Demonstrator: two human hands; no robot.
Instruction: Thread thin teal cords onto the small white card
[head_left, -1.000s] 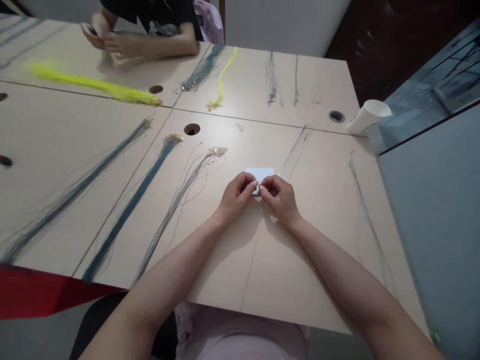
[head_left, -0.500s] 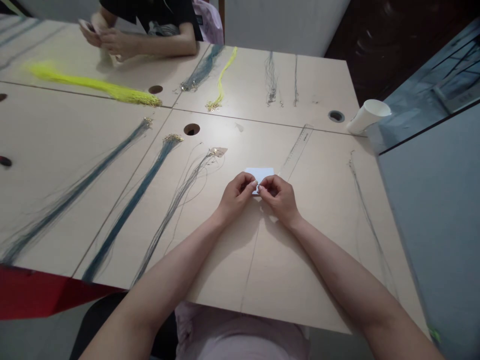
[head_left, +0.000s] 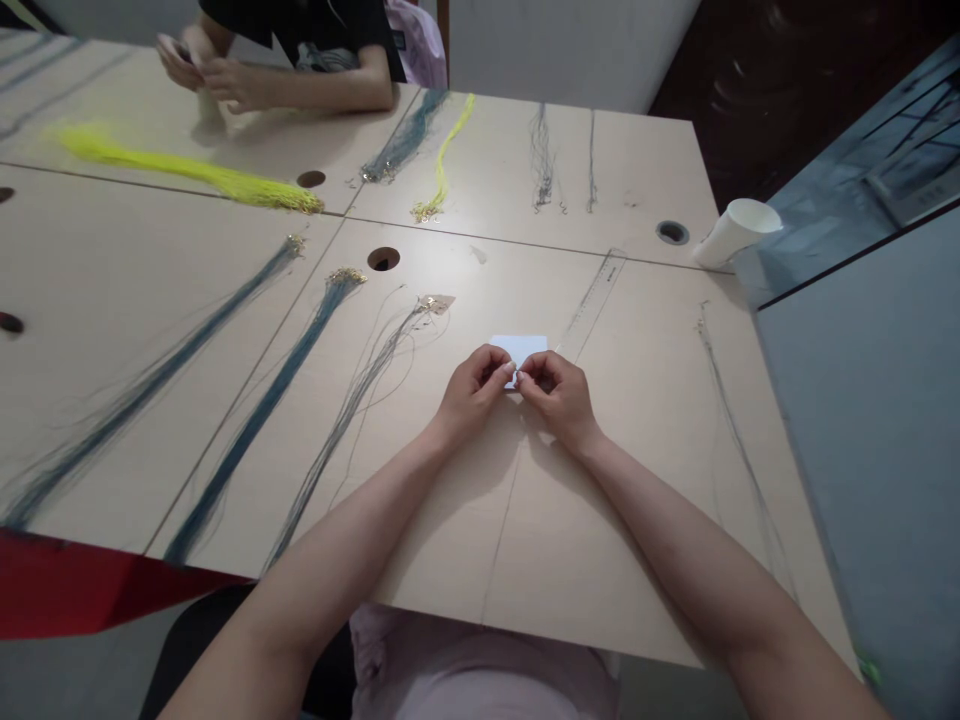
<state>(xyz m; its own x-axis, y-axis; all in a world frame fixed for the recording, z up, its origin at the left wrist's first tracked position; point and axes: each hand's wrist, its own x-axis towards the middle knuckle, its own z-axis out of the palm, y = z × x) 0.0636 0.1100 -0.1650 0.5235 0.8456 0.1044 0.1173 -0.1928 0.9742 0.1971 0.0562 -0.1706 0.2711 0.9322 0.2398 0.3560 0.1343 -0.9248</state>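
My left hand [head_left: 476,390] and my right hand [head_left: 556,395] meet over a small white card [head_left: 529,346] on the table. Thumb and forefinger of each hand are pinched together, the tips almost touching. From below the fingertips a thin fishing line [head_left: 501,530] trails toward the table's near edge. Its upper end, and any small part between my fingers, is too tiny to make out. Just beyond my right hand lies a clear ruler [head_left: 596,300]. Left of my hands, a loose bundle of grey lines [head_left: 352,400] ends in gold-coloured hooks [head_left: 435,304] on a brown scrap.
Blue-grey line bundles [head_left: 274,410] lie at left, and a bright yellow bundle [head_left: 195,178] lies farther back. A few strands [head_left: 731,410] rest at right. A white paper cup [head_left: 739,232] stands by the right edge. Across the table, another person's hands [head_left: 217,80] handle something small.
My hands stay over the card, with only a very slight shift at the fingertips. Across the table, the other person's fingers have moved a little.
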